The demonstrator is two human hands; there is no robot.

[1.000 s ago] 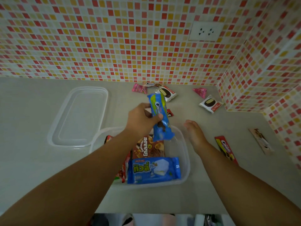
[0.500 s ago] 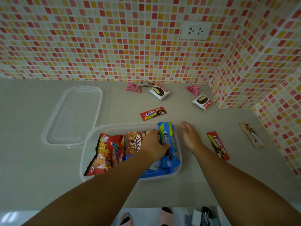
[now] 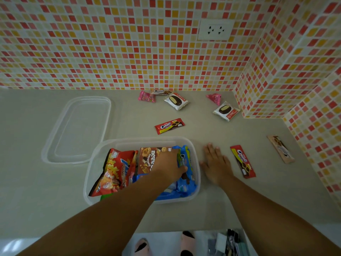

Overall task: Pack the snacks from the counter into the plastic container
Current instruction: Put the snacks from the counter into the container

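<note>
The clear plastic container (image 3: 144, 142) sits at the counter's near middle. Inside lie a red chips bag (image 3: 114, 170), a brown biscuit pack (image 3: 147, 160) and blue packs. My left hand (image 3: 168, 166) is down in the container, fingers closed on a blue cream biscuit pack (image 3: 186, 159) at its right end. My right hand (image 3: 215, 163) rests flat and empty on the counter just right of the container. Loose snacks lie beyond: a red cream biscuit pack (image 3: 169, 126), another red pack (image 3: 242, 161), a beige pack (image 3: 280, 149), two choco pies (image 3: 176, 101) (image 3: 226, 110).
The container's clear lid (image 3: 77, 132) lies on the counter to the left. Two pink candy packs (image 3: 146, 97) (image 3: 214, 98) and a small biscuit pack (image 3: 160, 92) sit by the tiled wall. A tiled corner juts out at right. The counter's front edge runs below my arms.
My left hand has lowered the blue biscuit pack from above the container down into its right end. My right hand stayed flat beside the container. The view shifted slightly.
</note>
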